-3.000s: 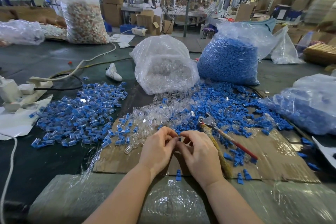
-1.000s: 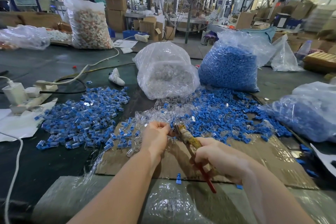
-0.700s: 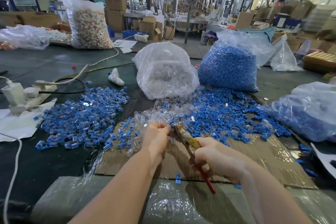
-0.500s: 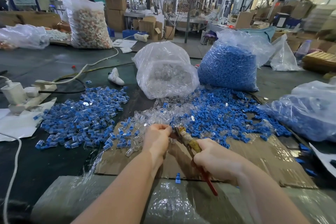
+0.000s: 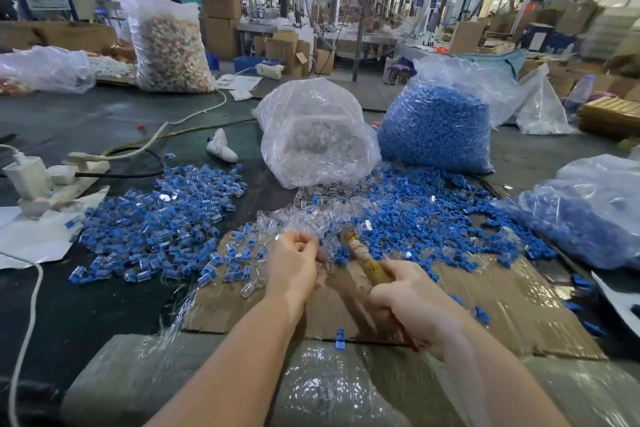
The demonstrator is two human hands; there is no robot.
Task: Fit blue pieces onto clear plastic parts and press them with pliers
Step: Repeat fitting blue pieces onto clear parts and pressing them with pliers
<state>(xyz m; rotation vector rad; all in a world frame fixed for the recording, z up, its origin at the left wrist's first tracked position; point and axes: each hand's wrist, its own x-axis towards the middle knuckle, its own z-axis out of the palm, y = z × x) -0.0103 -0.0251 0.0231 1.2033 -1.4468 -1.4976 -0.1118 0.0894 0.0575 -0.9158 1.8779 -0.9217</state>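
Observation:
My left hand [image 5: 294,263] is curled over the cardboard sheet [image 5: 485,305], its fingertips pinching a small clear part that is mostly hidden. My right hand [image 5: 412,302] grips the handles of the pliers [image 5: 363,256]. One handle is tape-wrapped and the other is red. The jaws point up-left and end right beside my left fingertips. Loose clear parts [image 5: 304,215] lie just beyond my hands. Loose blue pieces [image 5: 433,218] spread to the right, and a pile of fitted blue-and-clear pieces [image 5: 156,218] lies to the left.
A bag of clear parts [image 5: 318,135] and a bag of blue pieces [image 5: 436,128] stand behind the piles. Another bag of blue pieces [image 5: 588,211] lies at right. A power strip [image 5: 52,177] with cables sits at left. One blue piece [image 5: 340,338] lies near the cardboard's front edge.
Three seconds ago both hands held a piece and the pliers lay on the cardboard. My right hand has since picked them up, and over the last second both hands have hardly moved.

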